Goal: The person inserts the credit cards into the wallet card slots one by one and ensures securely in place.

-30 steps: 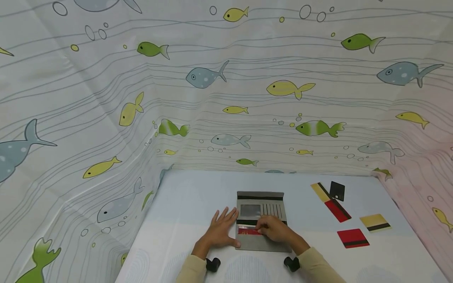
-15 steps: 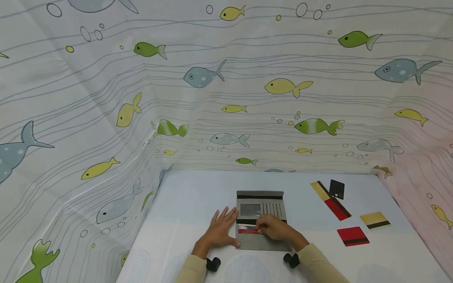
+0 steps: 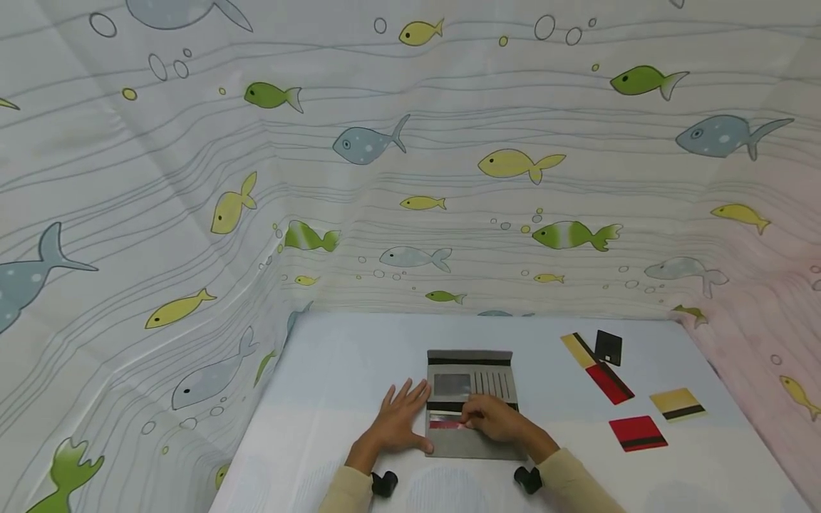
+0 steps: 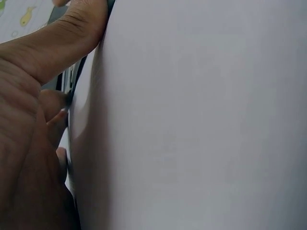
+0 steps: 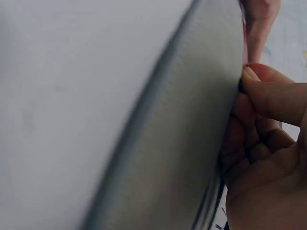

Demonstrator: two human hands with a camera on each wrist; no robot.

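An opened grey wallet [image 3: 474,447] with dark bands and several card slots lies on the white table. A red card [image 3: 442,425] shows as a narrow strip at the pocket in its near half. My right hand [image 3: 497,417] pinches this card between thumb and fingertips at the strip's right end. In the right wrist view the thumb and index finger meet at the wallet's edge, where a sliver of red shows. My left hand [image 3: 395,422] lies with fingers spread at the wallet's left side, its fingertips and thumb on that edge.
To the right lie a black card [image 3: 608,348], a yellow card [image 3: 576,349] end to end with a red one [image 3: 610,384], another yellow card [image 3: 678,405] and another red card [image 3: 638,433]. A fish-print curtain [image 3: 410,164] rises behind the table.
The red strip visible at the pocket has become thinner, the card having slid slightly toward the near side in my right hand's pinch. The left hand holds its place; the head view shifts slightly.
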